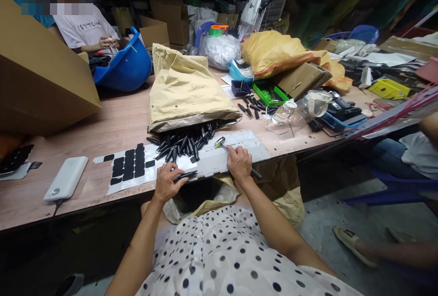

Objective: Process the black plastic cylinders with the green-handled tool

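My left hand (166,183) is closed on a slim black stick-shaped part (186,175) at the table's near edge. My right hand (239,163) grips the handle of a small hammer (220,142) whose yellow-tipped head rests on a long grey metal strip (239,148). Just behind my hands a heap of the same black parts (185,143) spills from the mouth of a tan paper sack (185,90). Left of my left hand lies a white sheet with several black adhesive pads (130,164).
A white power bank (66,178) lies at the near left, a large cardboard box (37,77) behind it. Another person sits at the far left beside a blue helmet-like tub (126,65). Bags, a green tray (268,93), clear containers (290,111) crowd the right. An open sack (205,195) hangs below the table edge.
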A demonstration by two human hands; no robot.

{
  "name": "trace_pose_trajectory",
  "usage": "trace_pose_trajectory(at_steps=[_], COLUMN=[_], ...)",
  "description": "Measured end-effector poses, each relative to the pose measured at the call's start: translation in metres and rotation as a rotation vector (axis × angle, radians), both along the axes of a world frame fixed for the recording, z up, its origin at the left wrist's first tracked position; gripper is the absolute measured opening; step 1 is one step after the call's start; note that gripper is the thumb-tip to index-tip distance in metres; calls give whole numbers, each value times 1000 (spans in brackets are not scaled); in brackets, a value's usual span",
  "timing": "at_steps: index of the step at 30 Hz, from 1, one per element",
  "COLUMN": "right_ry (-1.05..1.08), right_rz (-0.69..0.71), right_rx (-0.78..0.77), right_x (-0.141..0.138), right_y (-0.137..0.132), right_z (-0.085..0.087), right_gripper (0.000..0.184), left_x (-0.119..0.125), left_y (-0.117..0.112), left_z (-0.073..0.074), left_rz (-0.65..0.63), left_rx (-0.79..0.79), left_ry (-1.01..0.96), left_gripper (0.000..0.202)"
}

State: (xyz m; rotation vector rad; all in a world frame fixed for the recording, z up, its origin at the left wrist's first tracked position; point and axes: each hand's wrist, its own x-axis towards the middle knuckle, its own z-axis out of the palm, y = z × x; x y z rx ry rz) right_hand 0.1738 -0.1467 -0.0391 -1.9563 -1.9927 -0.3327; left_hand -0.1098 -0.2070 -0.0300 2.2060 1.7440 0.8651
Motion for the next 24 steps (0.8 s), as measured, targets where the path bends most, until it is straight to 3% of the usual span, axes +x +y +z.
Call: trace_pose_trajectory(at_steps=[6,13,16,20,24], right_ry=[1,-15,-18,-15,-12], right_rz=[6,-4,-1,-2,-2], right_rx=[0,-13,-8,1,-4], right_x=[-1,-3,-3,-4,-5], right_y=[0,0,0,0,1], right_z=[-2,0,1,0,0], right_gripper=[34,35,34,34,34], left_x=[3,35,38,26,15], left_y=[-18,-53,-42,-2,34], left_z=[-5,-17,-13,0,12], left_rz=[-97,-70,109,462,620], left_rx=[66,148,198,198,84], left_ry=[76,77,-23,-65,30], left_gripper=[11,18,17,19,19])
